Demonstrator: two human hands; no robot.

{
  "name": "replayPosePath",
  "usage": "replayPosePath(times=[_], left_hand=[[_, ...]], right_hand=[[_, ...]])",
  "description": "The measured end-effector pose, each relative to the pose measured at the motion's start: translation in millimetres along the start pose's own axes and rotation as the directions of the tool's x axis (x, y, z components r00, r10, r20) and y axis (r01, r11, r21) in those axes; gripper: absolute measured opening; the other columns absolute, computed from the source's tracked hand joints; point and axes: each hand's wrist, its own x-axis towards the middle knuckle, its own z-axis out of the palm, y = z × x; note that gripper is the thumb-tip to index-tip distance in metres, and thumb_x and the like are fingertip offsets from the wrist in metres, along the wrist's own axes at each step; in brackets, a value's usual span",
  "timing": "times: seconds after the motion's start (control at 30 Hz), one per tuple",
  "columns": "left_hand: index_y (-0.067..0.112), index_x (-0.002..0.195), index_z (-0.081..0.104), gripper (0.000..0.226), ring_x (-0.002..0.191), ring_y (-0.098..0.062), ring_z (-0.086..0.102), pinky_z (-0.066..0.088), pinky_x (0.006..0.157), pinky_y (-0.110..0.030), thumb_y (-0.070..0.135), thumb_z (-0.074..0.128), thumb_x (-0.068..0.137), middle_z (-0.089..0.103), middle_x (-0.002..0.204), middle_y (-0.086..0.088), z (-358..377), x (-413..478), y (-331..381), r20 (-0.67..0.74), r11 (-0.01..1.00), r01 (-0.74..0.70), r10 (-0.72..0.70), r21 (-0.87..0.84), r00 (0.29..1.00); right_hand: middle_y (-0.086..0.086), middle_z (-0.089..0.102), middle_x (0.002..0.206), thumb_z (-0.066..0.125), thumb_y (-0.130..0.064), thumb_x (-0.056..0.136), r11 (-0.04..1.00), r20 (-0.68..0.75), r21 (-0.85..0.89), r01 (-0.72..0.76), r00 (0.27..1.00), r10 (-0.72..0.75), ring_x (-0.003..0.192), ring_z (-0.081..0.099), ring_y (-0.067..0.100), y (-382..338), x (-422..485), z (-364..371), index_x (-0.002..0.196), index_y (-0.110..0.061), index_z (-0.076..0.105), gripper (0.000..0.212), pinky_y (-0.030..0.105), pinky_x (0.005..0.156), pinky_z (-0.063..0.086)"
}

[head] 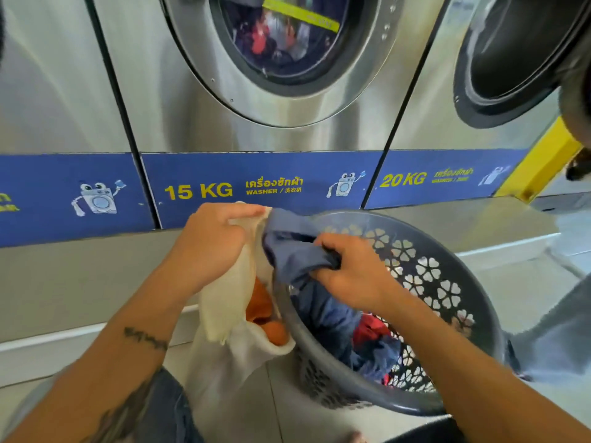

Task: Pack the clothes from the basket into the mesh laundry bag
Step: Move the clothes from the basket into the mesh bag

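While the left hand (pixel 212 241) grips the mesh bag (pixel 230 302) open over orange cloth (pixel 265 314), the right hand (pixel 351 270) clutches a blue garment (pixel 287 238) at its mouth, with more clothes (pixel 367 337) left in the basket (pixel 473 314).
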Motion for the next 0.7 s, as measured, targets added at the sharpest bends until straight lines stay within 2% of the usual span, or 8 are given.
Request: replayPosePath(times=[0.1, 0.2, 0.3, 0.4, 0.5, 0.6, 0.67, 0.7], left_hand=[[0.036, 0.112, 0.071, 0.053, 0.112, -0.008, 0.057, 0.042, 0.090, -0.024, 0.007, 0.043, 0.078, 0.065, 0.117, 0.018, 2.1, -4.6, 12.0, -0.038, 0.998, -0.046, 0.044, -0.042, 0.998], [0.038, 0.114, 0.070, 0.058, 0.100, -0.010, 0.063, 0.047, 0.082, -0.024, 0.002, 0.042, 0.079, 0.065, 0.108, 0.021, 3.1, -5.4, 12.8, -0.074, 0.995, -0.049, 0.043, -0.082, 0.996], [0.037, 0.116, 0.070, 0.062, 0.090, -0.008, 0.057, 0.052, 0.078, -0.045, -0.005, 0.041, 0.080, 0.072, 0.111, -0.006, 7.2, 0.4, 5.6, -0.083, 0.995, -0.032, 0.024, -0.093, 0.996], [0.033, 0.117, 0.070, 0.062, 0.084, -0.026, 0.058, 0.046, 0.069, -0.048, -0.007, 0.040, 0.081, 0.067, 0.107, -0.005, 11.4, 5.9, 4.4, -0.116, 0.994, -0.038, 0.026, -0.104, 0.993], [0.031, 0.120, 0.069, 0.062, 0.100, -0.040, 0.050, 0.042, 0.080, -0.046, -0.007, 0.038, 0.082, 0.060, 0.107, 0.002, 15.7, 9.4, 6.1, -0.117, 0.996, -0.052, 0.043, -0.077, 0.992], [0.034, 0.120, 0.068, 0.061, 0.100, -0.039, 0.052, 0.046, 0.078, -0.046, -0.004, 0.039, 0.083, 0.058, 0.105, 0.014, 16.3, 11.4, 5.7, -0.126, 0.997, -0.063, 0.056, -0.049, 0.990], [0.035, 0.120, 0.068, 0.061, 0.102, -0.035, 0.053, 0.046, 0.080, -0.045, -0.003, 0.039, 0.083, 0.066, 0.108, 0.006, 16.9, 11.7, 4.2, -0.124, 0.997, -0.060, 0.054, -0.046, 0.991], [0.036, 0.120, 0.068, 0.061, 0.102, -0.034, 0.054, 0.046, 0.081, -0.045, -0.003, 0.038, 0.083, 0.068, 0.110, 0.003, 17.0, 11.6, 3.8, -0.116, 0.998, -0.057, 0.052, -0.042, 0.992]], right_hand=[[0.012, 0.071, 0.085, 0.060, -0.020, 0.074, 0.957, 0.155, -0.284, 0.061, 0.988, -0.017, 0.083, 0.067, 0.036, -31.8, 15.9, 37.9, 0.083, -0.014, 0.067, 0.013, 0.038, 0.064, 0.050], [0.016, 0.067, 0.107, 0.070, -0.017, 0.074, 0.921, 0.265, -0.389, 0.010, 0.959, 0.101, 0.094, 0.065, 0.038, -37.7, 30.3, 71.3, 0.091, -0.012, 0.066, 0.018, 0.037, 0.068, 0.051], [0.009, 0.067, 0.112, 0.080, -0.013, 0.069, 0.991, 0.322, -0.016, -0.133, 0.938, 0.131, 0.099, 0.065, 0.027, -21.6, 40.5, 66.9, 0.098, -0.018, 0.059, 0.036, 0.039, 0.079, 0.054], [0.016, 0.062, 0.118, 0.072, 0.019, 0.076, 0.784, 0.360, 0.509, -0.355, 0.915, 0.181, 0.095, 0.063, 0.025, 0.3, 35.6, 44.8, 0.099, -0.017, 0.047, 0.050, 0.037, 0.081, 0.057], [0.012, 0.053, 0.126, 0.079, 0.006, 0.070, 0.858, 0.155, 0.388, -0.338, 0.941, 0.301, 0.096, 0.057, 0.023, 35.8, 22.1, 32.5, 0.112, -0.021, 0.044, 0.062, 0.043, 0.079, 0.058], [-0.008, 0.039, 0.143, 0.085, -0.030, 0.067, 0.780, 0.446, 0.234, -0.580, 0.777, 0.444, 0.128, 0.045, 0.019, 62.5, 2.2, 39.7, 0.147, -0.038, 0.028, 0.099, 0.047, 0.109, 0.045], [-0.011, 0.059, 0.138, 0.074, -0.026, 0.081, 0.610, 0.645, 0.325, -0.723, 0.641, 0.417, 0.125, 0.058, 0.018, 63.8, -9.3, 53.8, 0.145, -0.032, 0.043, 0.072, 0.043, 0.110, 0.046], [-0.006, 0.071, 0.126, 0.068, -0.019, 0.087, 0.557, 0.678, 0.373, -0.742, 0.628, 0.382, 0.115, 0.067, 0.019, 62.2, -12.0, 59.2, 0.135, -0.028, 0.056, 0.051, 0.042, 0.105, 0.051]])
